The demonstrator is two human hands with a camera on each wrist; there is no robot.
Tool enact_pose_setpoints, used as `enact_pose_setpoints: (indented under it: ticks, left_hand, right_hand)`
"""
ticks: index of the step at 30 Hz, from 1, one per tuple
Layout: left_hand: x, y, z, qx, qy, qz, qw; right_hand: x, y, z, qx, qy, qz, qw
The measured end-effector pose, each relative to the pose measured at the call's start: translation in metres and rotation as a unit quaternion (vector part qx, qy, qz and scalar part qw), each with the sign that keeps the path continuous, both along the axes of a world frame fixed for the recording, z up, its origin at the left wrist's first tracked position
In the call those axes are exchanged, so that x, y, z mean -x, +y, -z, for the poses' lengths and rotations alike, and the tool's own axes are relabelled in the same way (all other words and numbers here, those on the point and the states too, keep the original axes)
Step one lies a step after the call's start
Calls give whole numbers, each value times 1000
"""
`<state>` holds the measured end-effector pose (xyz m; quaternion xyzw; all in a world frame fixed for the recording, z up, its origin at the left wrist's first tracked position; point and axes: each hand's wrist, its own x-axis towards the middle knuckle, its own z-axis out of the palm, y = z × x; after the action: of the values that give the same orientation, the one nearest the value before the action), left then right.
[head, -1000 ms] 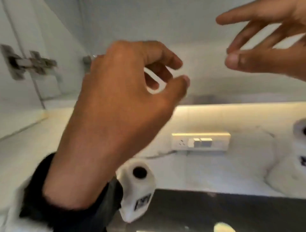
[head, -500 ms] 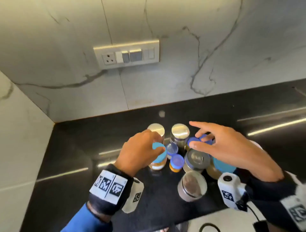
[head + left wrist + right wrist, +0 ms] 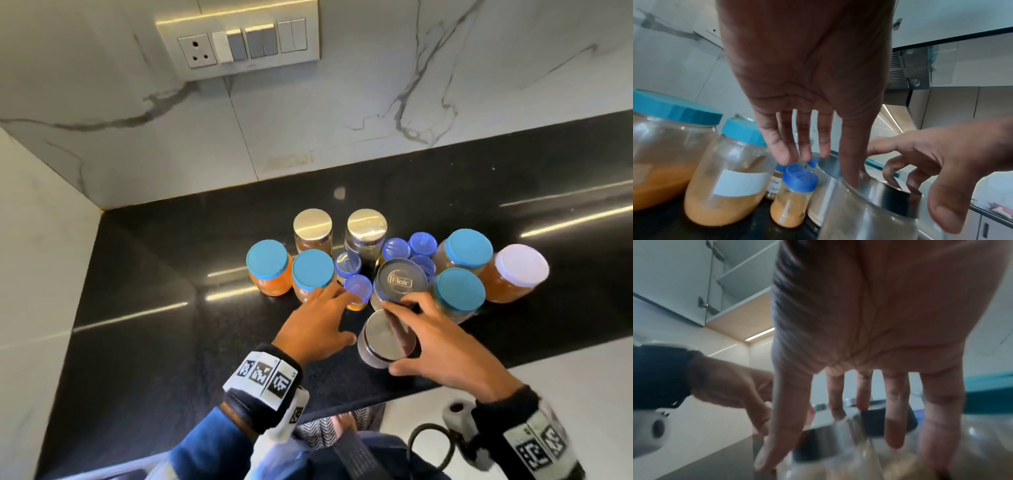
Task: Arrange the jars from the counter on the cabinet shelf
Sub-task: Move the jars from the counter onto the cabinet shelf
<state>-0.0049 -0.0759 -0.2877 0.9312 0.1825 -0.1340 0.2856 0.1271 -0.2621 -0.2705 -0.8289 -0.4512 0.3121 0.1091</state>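
Several jars stand clustered on the black counter (image 3: pixel 171 274). They have teal, blue, gold, white and steel lids. My right hand (image 3: pixel 407 337) arches over the nearest steel-lidded jar (image 3: pixel 380 339), fingers at its far rim and thumb against its near side. The left wrist view shows those fingers curled round the steel-lidded jar's (image 3: pixel 875 211) lid. My left hand (image 3: pixel 342 313) reaches forward with straight fingers and holds nothing. Its fingertips are over the small blue-capped bottle (image 3: pixel 358 291) of orange powder. The open cabinet shelf (image 3: pixel 740 280) appears above in the right wrist view.
A steel "Flair" lidded jar (image 3: pixel 400 281) stands just behind the gripped jar. Teal-lidded jars (image 3: pixel 269 265) crowd the left and a white-lidded jar (image 3: pixel 520 270) the right. A switch panel (image 3: pixel 239 44) is on the marble wall. The counter's front edge (image 3: pixel 342 407) is close below my wrists.
Both hands came down from the cabinet to the jars. The right hand drew back from the blue caps onto the near steel-lidded jar. The left hand left the teal-lidded jar.
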Motion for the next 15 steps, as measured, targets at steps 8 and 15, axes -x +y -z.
enact_pose_setpoints:
  ticks: [8,15]
  left_hand:
    - [-2,-3,6,85,-5,59,995]
    - [11,4,-4,180,-104,15,978]
  right_hand:
    - [29,9,14,-44,-53,63,996]
    - [27,21,-24,-117,-5,56,992]
